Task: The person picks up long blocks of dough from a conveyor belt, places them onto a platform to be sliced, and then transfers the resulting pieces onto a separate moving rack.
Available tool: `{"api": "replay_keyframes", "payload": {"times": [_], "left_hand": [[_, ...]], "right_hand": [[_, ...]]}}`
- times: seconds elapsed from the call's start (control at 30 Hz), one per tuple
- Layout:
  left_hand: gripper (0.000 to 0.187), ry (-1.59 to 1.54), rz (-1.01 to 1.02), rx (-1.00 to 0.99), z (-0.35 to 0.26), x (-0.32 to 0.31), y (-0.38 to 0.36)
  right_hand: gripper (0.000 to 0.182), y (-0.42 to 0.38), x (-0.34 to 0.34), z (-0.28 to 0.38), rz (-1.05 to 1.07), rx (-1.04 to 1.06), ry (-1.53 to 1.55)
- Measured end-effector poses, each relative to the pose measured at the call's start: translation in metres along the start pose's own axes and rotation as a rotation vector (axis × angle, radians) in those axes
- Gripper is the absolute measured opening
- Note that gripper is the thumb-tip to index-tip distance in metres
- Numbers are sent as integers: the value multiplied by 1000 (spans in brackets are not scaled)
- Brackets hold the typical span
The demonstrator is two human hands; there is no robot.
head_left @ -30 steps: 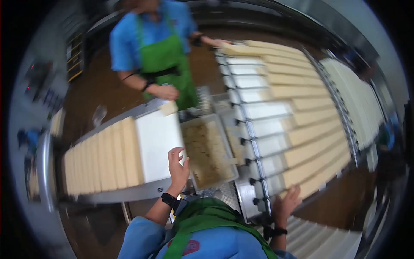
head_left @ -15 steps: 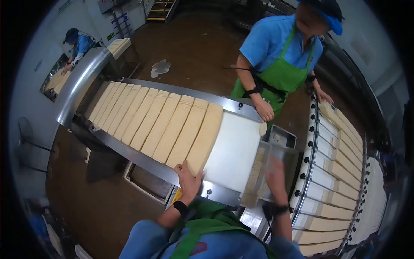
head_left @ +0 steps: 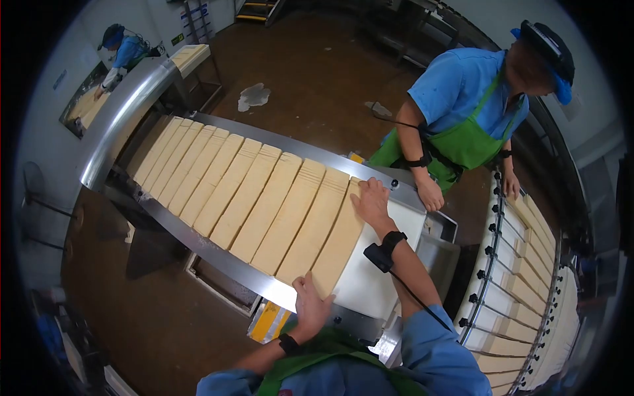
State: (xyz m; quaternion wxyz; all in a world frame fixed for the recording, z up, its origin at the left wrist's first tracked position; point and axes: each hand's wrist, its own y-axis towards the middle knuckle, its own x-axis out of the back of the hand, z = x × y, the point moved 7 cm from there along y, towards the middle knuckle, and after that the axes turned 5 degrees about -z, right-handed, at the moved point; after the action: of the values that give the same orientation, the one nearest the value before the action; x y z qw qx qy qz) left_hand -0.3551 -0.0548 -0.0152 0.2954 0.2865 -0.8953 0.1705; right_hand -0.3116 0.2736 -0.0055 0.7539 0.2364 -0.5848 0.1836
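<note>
A row of long, pale dough slabs lies side by side on the white conveyor belt (head_left: pixel 376 270). The rightmost dough slab (head_left: pixel 340 244) is between my two hands. My left hand (head_left: pixel 313 305) grips its near end, fingers curled against the edge by the metal side rail. At its far end, my right hand (head_left: pixel 372 201) is closed over the corner, with my forearm crossing above the bare belt. Several shallow score lines mark the far ends of some neighbouring slabs (head_left: pixel 300 214).
A co-worker (head_left: pixel 456 112) stands at the far right, one hand on the conveyor's end and the other at a second conveyor (head_left: pixel 502 290) carrying dough pieces under rods. A curved metal hood (head_left: pixel 125 119) spans the left end. Another person (head_left: pixel 122 53) works beyond it. Trays (head_left: pixel 439 254) sit beyond my right arm.
My right hand has moved from over the trays at the right to the far end of the rightmost slab. My left hand stays at the near end. The view has shifted slightly.
</note>
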Motion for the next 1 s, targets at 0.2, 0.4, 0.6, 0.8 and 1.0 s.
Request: {"api": "replay_keyframes", "payload": {"times": [0.2,0.4,0.6,0.8,1.0], "left_hand": [[90,37,1,23,-11,-5,-1],[86,111,-50,-53,-30,-18,3],[94,307,119,-188,-50,-37,14],[94,390,-16,-178,-50,-59,6],[78,326,-79,-406,-113,-107,-28]], "right_hand": [[51,6,-4,-5,114,-100,-113],[57,-60,13,-90,-55,-141,34],[66,-128,44,-150,-124,-259,69],[60,-179,51,-146,-294,-325,230],[63,-285,143,-195,-515,-524,312]]}}
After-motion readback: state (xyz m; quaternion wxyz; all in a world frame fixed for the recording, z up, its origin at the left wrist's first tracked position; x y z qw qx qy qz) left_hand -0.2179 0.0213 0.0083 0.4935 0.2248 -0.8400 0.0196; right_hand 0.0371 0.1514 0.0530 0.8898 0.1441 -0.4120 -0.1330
